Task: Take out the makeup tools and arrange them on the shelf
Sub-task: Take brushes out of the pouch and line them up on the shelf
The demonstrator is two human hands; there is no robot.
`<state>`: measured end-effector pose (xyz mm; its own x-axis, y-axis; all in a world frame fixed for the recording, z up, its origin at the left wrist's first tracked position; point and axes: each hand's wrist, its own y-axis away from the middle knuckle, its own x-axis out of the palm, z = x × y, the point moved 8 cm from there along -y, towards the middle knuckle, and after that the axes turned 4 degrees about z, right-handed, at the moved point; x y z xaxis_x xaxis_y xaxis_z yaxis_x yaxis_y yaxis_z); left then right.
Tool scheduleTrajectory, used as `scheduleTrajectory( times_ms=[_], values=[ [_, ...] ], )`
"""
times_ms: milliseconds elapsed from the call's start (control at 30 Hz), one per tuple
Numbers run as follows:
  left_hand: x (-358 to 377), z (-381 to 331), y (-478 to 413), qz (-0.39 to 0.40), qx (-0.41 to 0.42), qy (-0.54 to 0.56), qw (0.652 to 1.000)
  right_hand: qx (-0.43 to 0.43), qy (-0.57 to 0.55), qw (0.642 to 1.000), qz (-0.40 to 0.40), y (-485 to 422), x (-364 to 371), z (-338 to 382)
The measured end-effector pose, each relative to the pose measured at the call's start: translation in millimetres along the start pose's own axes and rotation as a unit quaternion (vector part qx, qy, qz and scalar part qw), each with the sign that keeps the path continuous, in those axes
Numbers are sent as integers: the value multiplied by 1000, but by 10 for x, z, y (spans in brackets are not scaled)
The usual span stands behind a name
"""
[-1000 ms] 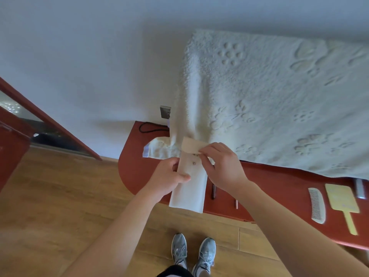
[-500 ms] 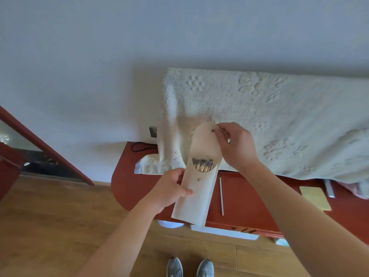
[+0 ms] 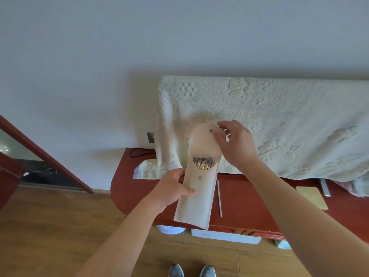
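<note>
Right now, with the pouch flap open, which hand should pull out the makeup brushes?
Likely right. The right hand pinches the flap just above the exposed brushes, while the left hand grips the pouch body and steadies it.

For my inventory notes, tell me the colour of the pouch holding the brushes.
The pouch is plain cream, seen best in the head view.

White wall (image 3: 99, 56) fills upper view. Cream blanket (image 3: 279, 120), embossed paw and flower prints, hangs against it at right, lower left corner folded flat. Grey socket (image 3: 150, 137) on wall just left of blanket; black cable (image 3: 137, 153) loops below socket. Wood-plank floor (image 3: 50, 226) below. Red door frame (image 3: 46, 154) slants at left. Lower centre: white dome (image 3: 169, 229), long white box (image 3: 225, 235) just right of it, teal item (image 3: 283, 244) further right, partly hidden.
</note>
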<state>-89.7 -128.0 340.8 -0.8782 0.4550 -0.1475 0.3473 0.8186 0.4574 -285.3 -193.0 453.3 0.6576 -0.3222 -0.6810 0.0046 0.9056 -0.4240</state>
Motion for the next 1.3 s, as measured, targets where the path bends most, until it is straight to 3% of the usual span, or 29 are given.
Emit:
scheduleTrajectory(
  times_ms=[200, 533, 800, 1300],
  values=[
    [-66, -16, -72, -25, -8, 21, 999, -28, 23, 999, -25, 94, -92, 61],
    [-28, -88, -178, -24, 5, 44, 999, -33, 36, 994, 96, 340, 308, 24],
    [19, -63, -207, -12, -1, 47, 999, -37, 26, 995, 93, 336, 321, 16],
    [42, 3, -277, 17, -18, 41, 999, 66, -12, 994, 83, 99, 276, -272]
  ],
)
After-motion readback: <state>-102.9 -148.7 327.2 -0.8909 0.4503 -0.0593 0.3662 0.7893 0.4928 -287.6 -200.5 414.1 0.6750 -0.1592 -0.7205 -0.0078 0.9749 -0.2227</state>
